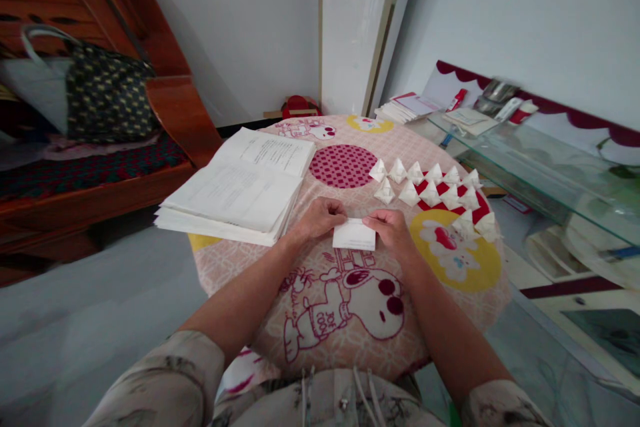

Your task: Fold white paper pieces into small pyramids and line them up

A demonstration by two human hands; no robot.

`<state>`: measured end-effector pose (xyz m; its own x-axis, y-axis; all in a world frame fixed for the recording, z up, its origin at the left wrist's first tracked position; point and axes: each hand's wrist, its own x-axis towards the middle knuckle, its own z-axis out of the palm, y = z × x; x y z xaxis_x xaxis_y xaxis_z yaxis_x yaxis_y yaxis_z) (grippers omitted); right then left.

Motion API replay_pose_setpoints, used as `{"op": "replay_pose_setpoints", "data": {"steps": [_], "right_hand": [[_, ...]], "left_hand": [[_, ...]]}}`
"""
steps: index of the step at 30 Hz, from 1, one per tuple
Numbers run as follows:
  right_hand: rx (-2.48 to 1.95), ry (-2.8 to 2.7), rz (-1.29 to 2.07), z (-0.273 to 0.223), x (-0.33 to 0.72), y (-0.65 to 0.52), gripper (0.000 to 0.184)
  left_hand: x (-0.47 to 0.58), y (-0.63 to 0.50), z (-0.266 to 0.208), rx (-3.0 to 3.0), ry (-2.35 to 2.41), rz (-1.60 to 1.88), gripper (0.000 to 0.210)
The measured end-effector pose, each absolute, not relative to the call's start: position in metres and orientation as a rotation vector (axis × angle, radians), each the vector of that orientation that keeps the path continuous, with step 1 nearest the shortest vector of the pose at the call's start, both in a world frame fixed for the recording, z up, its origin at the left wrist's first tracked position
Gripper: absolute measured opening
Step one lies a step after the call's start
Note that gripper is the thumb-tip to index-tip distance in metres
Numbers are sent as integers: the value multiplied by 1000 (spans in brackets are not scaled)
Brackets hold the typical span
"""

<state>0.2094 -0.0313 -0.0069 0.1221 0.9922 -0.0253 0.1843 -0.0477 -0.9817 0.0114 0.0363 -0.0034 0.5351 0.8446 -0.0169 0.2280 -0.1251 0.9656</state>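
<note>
Left of my left fingers [336, 209], I see stacked printed sheets [235, 187], flat and apparently unworked. Together with my right fingers [383, 215], they pinch a small paper [354, 236], seemingly part-folded, over the counter [240, 263]. Beyond my right fingers stand pointed paper shapes [430, 195], looking finished.

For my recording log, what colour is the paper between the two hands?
The paper is white, shown best in the head view.
</note>
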Motion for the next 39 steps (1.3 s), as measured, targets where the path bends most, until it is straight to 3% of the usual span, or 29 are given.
{"op": "replay_pose_setpoints", "data": {"steps": [4, 10, 16, 21, 39], "right_hand": [[-1446, -1139, 1053, -7, 216, -31, 26], [-1430, -899, 1052, -8, 218, -29, 26], [-1458, -865, 1020, -9, 209, -28, 24], [-1440, -876, 1044, -7, 207, -28, 26], [-1441, -967, 1194, -5, 205, -35, 34]], "left_hand": [[2, 43, -3, 1589, 962, 684, 8], [-4, 44, -3, 1734, 1196, 997, 10], [13, 26, -1, 1885, 952, 1119, 21], [17, 35, -16, 1599, 886, 993, 40], [13, 40, -19, 1339, 895, 982, 41]]}}
